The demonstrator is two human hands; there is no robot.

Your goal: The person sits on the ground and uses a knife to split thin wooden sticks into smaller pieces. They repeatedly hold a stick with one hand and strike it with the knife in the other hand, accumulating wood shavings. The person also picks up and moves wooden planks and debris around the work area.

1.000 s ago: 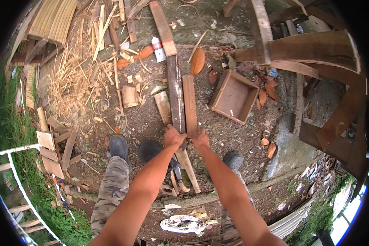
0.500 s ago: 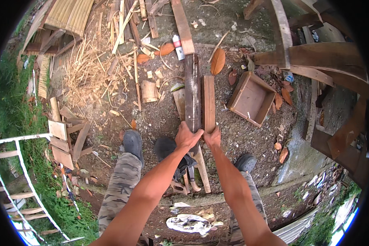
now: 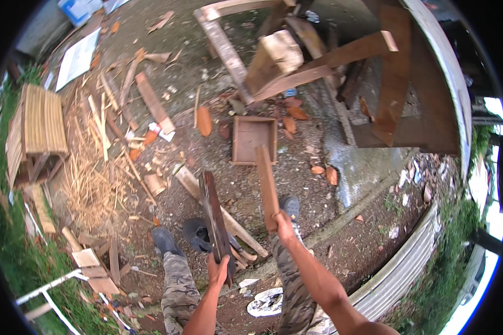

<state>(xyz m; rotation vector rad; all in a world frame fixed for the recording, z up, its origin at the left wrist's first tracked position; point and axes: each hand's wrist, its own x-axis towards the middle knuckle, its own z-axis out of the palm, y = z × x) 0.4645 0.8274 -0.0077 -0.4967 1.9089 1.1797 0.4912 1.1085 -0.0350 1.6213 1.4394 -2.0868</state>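
Observation:
In my left hand (image 3: 219,268) is a dark, weathered wooden beam (image 3: 214,215), gripped near its lower end and tilted slightly. My right hand (image 3: 283,226) is closed around the lower end of a lighter reddish-brown wooden stick (image 3: 266,187). The two pieces are apart. Behind the beam a pale wooden plank (image 3: 241,228) lies slantwise on the ground. A dark cap-like cloth item (image 3: 195,234) rests left of the beam, partly hidden by it. Beyond the stick's tip sits a shallow open wooden box (image 3: 235,139).
A bamboo-slat little house (image 3: 44,125) stands far left by a pile of shavings (image 3: 95,192). A short board (image 3: 153,100) lies at the back. Large timber pieces (image 3: 341,56) rise at the back right. Corrugated sheeting (image 3: 399,279) lies near right.
My hands have moved apart, lifting the dark beam and the brown stick off their places. The view has swung to the right. My right foot has shifted.

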